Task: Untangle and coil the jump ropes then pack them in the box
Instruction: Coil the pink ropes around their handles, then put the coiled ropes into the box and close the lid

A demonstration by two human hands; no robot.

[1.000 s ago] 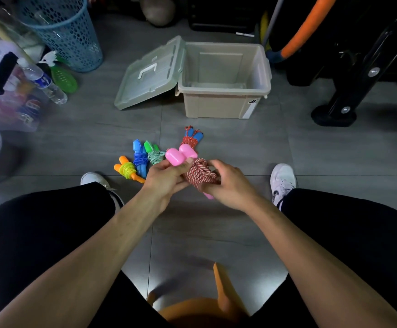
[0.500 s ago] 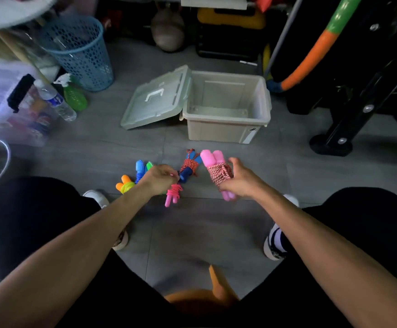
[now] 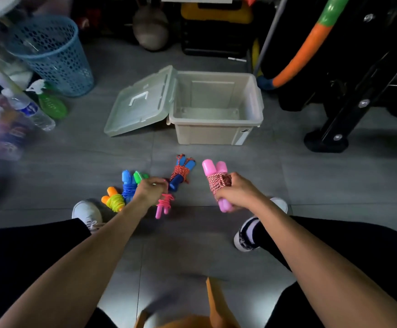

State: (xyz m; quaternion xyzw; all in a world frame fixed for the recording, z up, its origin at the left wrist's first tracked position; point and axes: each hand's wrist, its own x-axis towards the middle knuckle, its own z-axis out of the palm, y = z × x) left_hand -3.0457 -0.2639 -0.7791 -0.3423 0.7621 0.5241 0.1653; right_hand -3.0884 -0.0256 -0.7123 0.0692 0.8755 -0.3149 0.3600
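A pink-handled rope bundle (image 3: 217, 179), wound in red-white cord, is gripped by the right hand (image 3: 239, 194) in front of the open box (image 3: 218, 132). A small pink bundle (image 3: 164, 205) is pinched by the left hand (image 3: 149, 188).

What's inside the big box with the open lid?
The box looks empty: only its bare floor and walls show. The strip of floor right behind the near wall is hidden. No jump ropes show inside.

Black trousers (image 3: 22, 254), white sneakers (image 3: 86, 213), bare forearms (image 3: 315, 263).
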